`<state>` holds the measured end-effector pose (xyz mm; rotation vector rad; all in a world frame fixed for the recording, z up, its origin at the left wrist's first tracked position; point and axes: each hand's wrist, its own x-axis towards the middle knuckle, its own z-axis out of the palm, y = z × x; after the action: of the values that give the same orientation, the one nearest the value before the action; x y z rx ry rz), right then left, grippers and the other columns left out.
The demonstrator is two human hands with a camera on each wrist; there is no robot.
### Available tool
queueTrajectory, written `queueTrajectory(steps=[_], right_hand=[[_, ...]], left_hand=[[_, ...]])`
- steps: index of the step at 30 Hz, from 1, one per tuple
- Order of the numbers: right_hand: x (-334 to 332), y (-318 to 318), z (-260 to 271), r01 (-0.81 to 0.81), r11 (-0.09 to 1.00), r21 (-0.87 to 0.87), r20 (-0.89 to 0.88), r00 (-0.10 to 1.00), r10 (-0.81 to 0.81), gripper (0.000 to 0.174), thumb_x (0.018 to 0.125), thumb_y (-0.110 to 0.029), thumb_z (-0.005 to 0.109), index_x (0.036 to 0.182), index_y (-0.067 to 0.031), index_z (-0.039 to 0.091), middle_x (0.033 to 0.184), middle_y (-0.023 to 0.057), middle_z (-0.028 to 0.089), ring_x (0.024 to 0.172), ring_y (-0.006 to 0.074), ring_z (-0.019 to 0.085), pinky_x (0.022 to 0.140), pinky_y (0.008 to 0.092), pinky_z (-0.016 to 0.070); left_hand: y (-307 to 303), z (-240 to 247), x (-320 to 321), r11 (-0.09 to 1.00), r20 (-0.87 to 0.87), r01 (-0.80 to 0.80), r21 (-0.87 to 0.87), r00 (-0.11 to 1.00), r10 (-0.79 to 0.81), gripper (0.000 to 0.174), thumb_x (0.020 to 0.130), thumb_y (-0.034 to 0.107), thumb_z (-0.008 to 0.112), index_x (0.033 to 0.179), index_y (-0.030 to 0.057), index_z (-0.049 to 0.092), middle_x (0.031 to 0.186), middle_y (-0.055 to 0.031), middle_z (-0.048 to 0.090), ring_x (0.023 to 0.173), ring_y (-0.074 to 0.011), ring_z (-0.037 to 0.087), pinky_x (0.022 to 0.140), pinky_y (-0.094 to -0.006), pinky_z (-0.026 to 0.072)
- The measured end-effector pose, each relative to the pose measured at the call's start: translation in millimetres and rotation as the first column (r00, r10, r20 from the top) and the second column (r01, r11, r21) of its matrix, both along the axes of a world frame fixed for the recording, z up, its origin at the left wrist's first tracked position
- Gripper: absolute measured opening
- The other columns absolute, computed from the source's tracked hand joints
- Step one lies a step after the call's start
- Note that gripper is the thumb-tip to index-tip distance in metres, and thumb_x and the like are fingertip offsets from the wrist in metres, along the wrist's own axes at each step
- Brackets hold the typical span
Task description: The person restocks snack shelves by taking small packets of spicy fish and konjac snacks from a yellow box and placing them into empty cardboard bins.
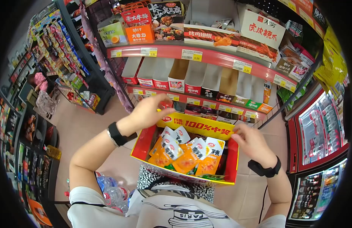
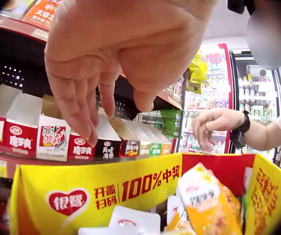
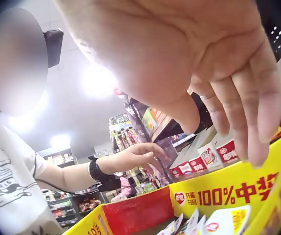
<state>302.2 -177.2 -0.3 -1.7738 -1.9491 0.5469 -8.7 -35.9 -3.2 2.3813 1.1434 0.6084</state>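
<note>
Packets [image 1: 186,161]: in box [image 1: 207,126], centre of frame | likely light, soft, slippery; pinch a white end | left grip [image 1: 148,111], right grip [image 1: 252,140]: fingers loose, holding nothing, near box's upper corners

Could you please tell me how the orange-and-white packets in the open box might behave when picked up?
The packets look small, so probably light. Their smooth-looking surfaces may prove slippery. They overlap in the box, so neighbours may slide.
</note>
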Motion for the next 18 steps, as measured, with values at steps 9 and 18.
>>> queueTrajectory(steps=[9, 18], right_hand=[[61.7, -21.7, 17.5, 0.228, 0.971, 0.074, -0.122, 0.968, -0.218, 0.013, 0.081, -0.014, 0.065, 0.084, -0.0013, 0.062, 0.069, 0.0107, 0.064, 0.060, 0.0191, 0.062, 0.056, 0.0306, 0.0475], [103.3, -21.3, 2.3, 0.350, 0.936, 0.033, -0.079, 0.935, -0.347, 0.016, 0.079, -0.018, 0.064, 0.082, -0.0016, 0.063, 0.070, 0.0130, 0.064, 0.065, 0.0251, 0.063, 0.060, 0.0353, 0.0468]], left_hand=[[17.9, 54.6, 14.6, 0.997, 0.227, 0.060, 0.054, 0.971, -0.071, 0.027, 0.086, 0.009, 0.062, 0.110, 0.0006, 0.055, 0.107, -0.0078, 0.057, 0.097, -0.0148, 0.058, 0.078, -0.0269, 0.0499], [6.2, 66.0, 98.1, 0.942, 0.244, 0.334, 0.019, 0.913, -0.328, 0.022, 0.083, 0.012, 0.065, 0.102, 0.0022, 0.060, 0.110, -0.0075, 0.058, 0.095, -0.0163, 0.058, 0.074, -0.0279, 0.0484]])
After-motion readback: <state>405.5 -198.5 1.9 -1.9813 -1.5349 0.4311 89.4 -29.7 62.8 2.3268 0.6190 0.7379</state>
